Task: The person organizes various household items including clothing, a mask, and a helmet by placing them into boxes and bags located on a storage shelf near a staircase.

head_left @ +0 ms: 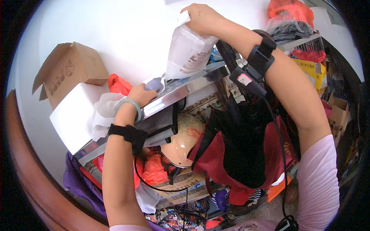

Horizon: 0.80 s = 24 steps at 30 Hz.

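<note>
My right hand (200,19) is raised over the top shelf, closed on the upper end of a white plastic bag (189,56) with printing on its side. The bag hangs upright, its lower end at the shelf (200,77). Further left, my left hand (142,95) rests at the shelf's metal edge, its fingers curled against a small grey-purple item (155,84) in clear wrapping; its kind does not show. Beside that wrist lie a crumpled white plastic bag (102,115) and a red bag (120,84).
An open cardboard box (75,71) and a white box (75,115) stand at the left. Below hang a dark red and black bag (210,154) and a beige helmet (187,134). Red and clear bags (291,17) sit at the shelf's right end. A cable (275,127) runs from my right wrist.
</note>
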### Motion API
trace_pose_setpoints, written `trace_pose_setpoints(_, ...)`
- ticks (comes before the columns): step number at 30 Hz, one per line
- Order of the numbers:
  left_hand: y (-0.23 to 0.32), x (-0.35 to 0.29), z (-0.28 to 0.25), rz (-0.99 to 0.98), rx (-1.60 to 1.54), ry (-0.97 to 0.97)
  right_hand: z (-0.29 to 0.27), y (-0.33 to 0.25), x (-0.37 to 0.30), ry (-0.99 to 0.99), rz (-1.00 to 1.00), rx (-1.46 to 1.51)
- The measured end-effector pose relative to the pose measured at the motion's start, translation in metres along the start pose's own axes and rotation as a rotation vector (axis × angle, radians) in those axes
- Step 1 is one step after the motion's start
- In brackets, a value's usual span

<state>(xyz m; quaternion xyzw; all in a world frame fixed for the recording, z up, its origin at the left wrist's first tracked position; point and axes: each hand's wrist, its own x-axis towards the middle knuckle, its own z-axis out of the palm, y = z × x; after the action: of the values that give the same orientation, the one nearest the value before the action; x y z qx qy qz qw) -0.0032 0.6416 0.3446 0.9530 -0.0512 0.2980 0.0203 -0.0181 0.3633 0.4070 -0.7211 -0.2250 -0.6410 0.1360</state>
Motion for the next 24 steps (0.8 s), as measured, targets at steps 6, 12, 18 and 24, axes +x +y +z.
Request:
trace_pose_setpoints(6, -0.004, -0.006, -0.007, -0.007, 0.003, 0.226, 0.035, 0.046, 0.032, 0.458, 0.155, 0.198)
trace_pose_setpoints(12, -0.003, -0.011, -0.011, -0.051, -0.398, 0.515, -0.065, 0.052, 0.055, 0.567, 0.386, 0.393)
trace_pose_setpoints(18, 0.000, -0.037, -0.037, -0.054, -0.938, 0.587, -0.169, 0.036, 0.016, 0.393, 0.335, 0.057)
trace_pose_setpoints(24, -0.018, -0.057, -0.074, 0.273, -1.151, 0.519, -0.265, 0.061, -0.034, 0.533, 0.224, 0.290)
